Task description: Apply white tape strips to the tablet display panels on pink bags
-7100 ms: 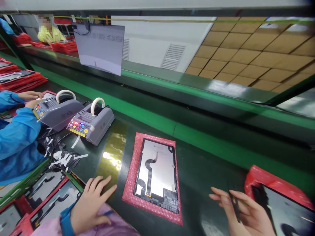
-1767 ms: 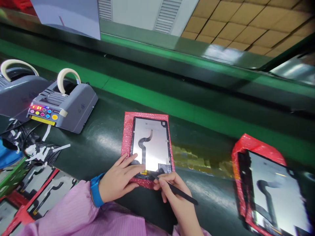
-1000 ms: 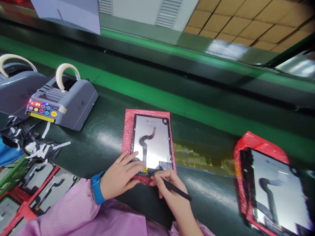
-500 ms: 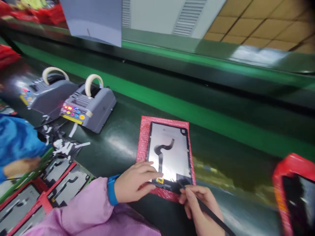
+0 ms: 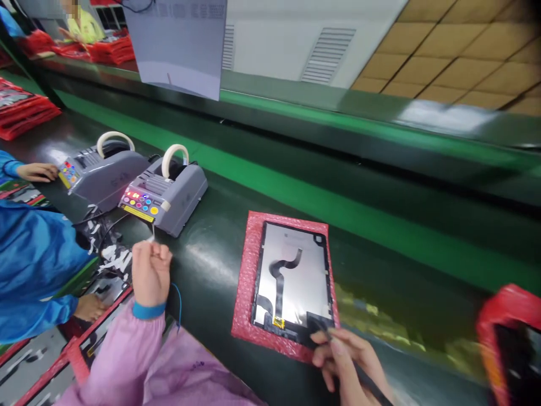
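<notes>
My left hand (image 5: pixel 152 272) is at the front of the nearer grey tape dispenser (image 5: pixel 167 197), its fingers closed at the end of a short white strip of tape (image 5: pixel 153 231) that hangs from the outlet. In my right hand (image 5: pixel 349 361) is a slim black tool (image 5: pixel 366 379), gripped like a pen, its tip over the lower right corner of a tablet screen panel (image 5: pixel 296 293). That panel lies silver back up, with a dark curved flex cable (image 5: pixel 279 282) and a yellow connector patch on it. Under it is a red bubble-wrap sheet (image 5: pixel 247 282).
A second tape dispenser (image 5: pixel 105 172) stands farther left, beside a person's hand (image 5: pixel 40 172). Scraps of white tape (image 5: pixel 112 254) lie below the machines. More panels sit in red-edged trays at lower left, near another blue sleeve (image 5: pixel 38 259). A red-wrapped panel (image 5: pixel 507 316) is at right.
My left hand has left the panel and moved left to the tape dispenser. My right hand stays at the panel's lower right corner with the black tool. The view has shifted slightly.
</notes>
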Tool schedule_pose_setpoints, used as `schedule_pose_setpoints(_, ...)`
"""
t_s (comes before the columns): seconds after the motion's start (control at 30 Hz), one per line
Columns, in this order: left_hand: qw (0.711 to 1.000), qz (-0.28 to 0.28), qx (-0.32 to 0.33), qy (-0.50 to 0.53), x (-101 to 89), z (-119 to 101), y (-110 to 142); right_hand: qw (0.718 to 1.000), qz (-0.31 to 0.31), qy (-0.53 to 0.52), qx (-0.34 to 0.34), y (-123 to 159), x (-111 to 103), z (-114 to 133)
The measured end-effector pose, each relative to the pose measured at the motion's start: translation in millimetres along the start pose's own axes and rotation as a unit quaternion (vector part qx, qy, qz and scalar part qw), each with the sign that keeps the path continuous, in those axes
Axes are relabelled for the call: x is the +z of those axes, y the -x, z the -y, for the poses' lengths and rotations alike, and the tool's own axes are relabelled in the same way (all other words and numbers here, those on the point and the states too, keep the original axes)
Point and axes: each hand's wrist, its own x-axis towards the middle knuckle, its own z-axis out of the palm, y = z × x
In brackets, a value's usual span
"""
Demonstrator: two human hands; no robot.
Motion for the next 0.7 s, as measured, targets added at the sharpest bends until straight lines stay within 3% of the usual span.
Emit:
schedule_pose_setpoints(0.07, 0.995, 0.086, -0.053, -0.013, 22.4, 7.4, 37.3, 1.000, 0.005, -0.011, -0.026, -0.9, 1.6, 4.6)
schedule_pose_setpoints(0.13, 0.967, 0.223, -0.116, -0.038, 42.1, 14.2, 73.9, 0.998, 0.033, 0.006, -0.051, -2.6, 5.7, 16.1)
schedule_pose_setpoints(0.23, 0.876, 0.448, -0.118, -0.131, 61.7, 20.9, 108.3, 0.994, 0.107, 0.012, -0.033, -9.1, 13.1, 38.9)
schedule_pose_setpoints(0.3, 0.828, 0.519, -0.087, -0.192, 68.4, 22.8, 115.0, 0.990, 0.144, 0.001, 0.002, -17.2, 15.1, 51.7)
schedule_pose_setpoints(0.43, 0.794, 0.522, -0.041, -0.307, 72.9, 25.5, 111.1, 0.995, 0.090, 0.016, -0.033, -42.7, 11.7, 67.4)
schedule_pose_setpoints(0.5, 0.746, 0.516, 0.019, -0.421, 73.3, 29.5, 110.2, 0.995, 0.068, 0.033, -0.067, -58.8, 12.7, 71.8)
schedule_pose_setpoints(0.63, 0.606, 0.490, 0.128, -0.613, 73.7, 41.1, 114.2, 0.974, 0.172, 0.118, -0.086, -89.9, 30.2, 67.9)
schedule_pose_setpoints(0.7, 0.579, 0.478, 0.154, -0.643, 74.4, 44.9, 116.0, 0.962, 0.211, 0.147, -0.090, -101.3, 42.0, 59.0)
